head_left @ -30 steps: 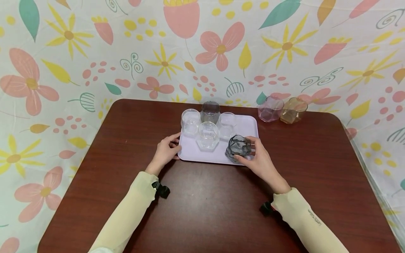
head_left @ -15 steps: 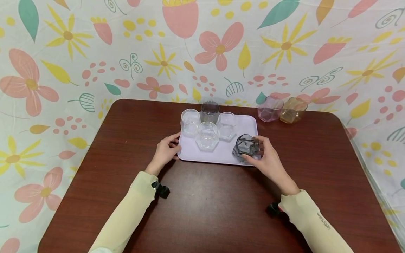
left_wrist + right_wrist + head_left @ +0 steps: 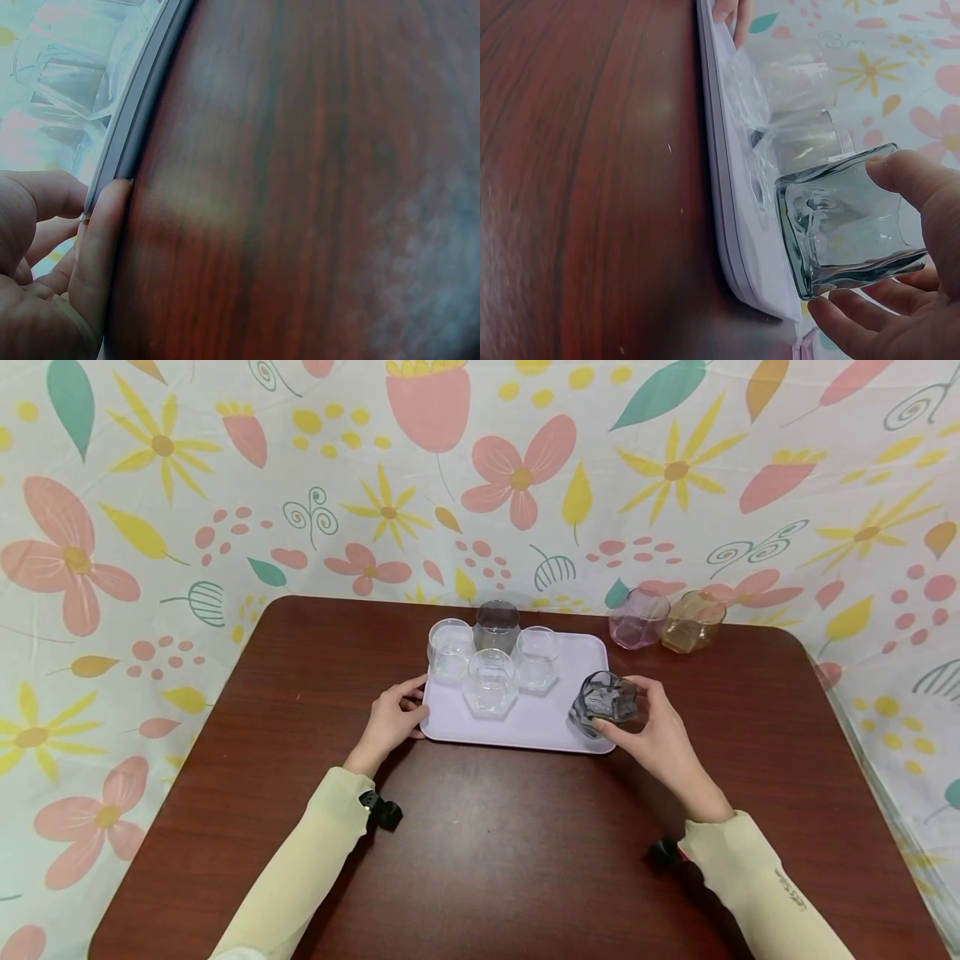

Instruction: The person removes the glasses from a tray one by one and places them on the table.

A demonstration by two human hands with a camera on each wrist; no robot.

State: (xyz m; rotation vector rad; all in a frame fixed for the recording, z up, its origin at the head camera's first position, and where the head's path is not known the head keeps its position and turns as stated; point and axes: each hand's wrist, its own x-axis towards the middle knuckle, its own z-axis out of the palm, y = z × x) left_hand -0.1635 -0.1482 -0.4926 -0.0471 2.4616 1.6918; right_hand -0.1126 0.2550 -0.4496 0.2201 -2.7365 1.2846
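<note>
A smoky grey drinking glass (image 3: pixel 603 700) is held in my right hand (image 3: pixel 663 739), thumb on the near side and fingers on the far side. It leans over the right front corner of the pale lilac tray (image 3: pixel 543 727); whether its base touches the tray I cannot tell. At the tray's left front corner, my left hand (image 3: pixel 388 722) pinches the rim, also seen as fingers (image 3: pixel 101 247) in the left wrist view. On the tray's left part stand clear glasses (image 3: pixel 491 685) and, behind them, a second grey glass (image 3: pixel 497 625).
A pink glass (image 3: pixel 639 620) and an amber glass (image 3: pixel 692 622) stand side by side at the table's back edge, right of the tray. A flower-patterned cloth (image 3: pixel 300 460) hangs behind the brown table (image 3: pixel 480 843).
My right hand has moved to the right with the grey glass, from over the tray's front right part to its corner. My left hand and the tray have stayed in place.
</note>
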